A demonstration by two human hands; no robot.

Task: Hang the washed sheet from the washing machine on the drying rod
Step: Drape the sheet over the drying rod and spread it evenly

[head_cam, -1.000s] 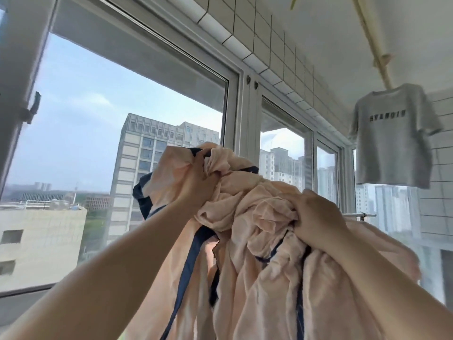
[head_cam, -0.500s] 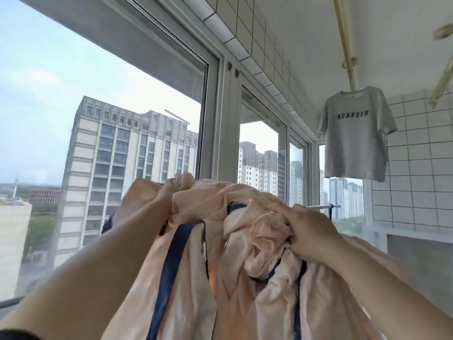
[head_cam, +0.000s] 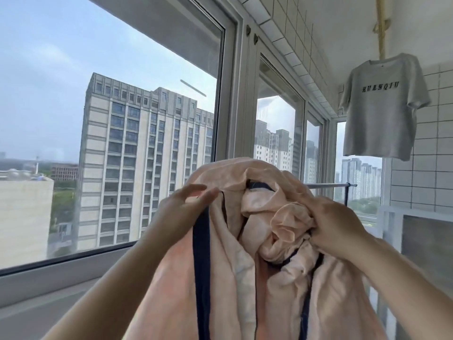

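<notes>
A crumpled peach sheet [head_cam: 228,285] with navy blue trim fills the lower middle of the view and hangs down out of frame. My right hand [head_cam: 335,224] is closed on a bunched wad of it at the right. My left hand [head_cam: 186,202] rests at the sheet's left upper fold, fingers stretched out and apart, beside a navy stripe. A thin metal rod [head_cam: 328,185] sticks out to the right from behind the sheet's top; whether the sheet lies on it is hidden. A yellow drying rod [head_cam: 382,33] runs along the ceiling at the upper right.
A grey T-shirt [head_cam: 380,106] with dark lettering hangs from the yellow rod near the white tiled wall [head_cam: 431,168]. Large windows [head_cam: 122,119] line the left side above a sill [head_cam: 61,278]. A low white-framed wall [head_cam: 416,231] stands at the far right.
The view has dropped and turned right. The sheet's top has sunk lower in front of me. My left hand has let go of its grip and its fingers have spread.
</notes>
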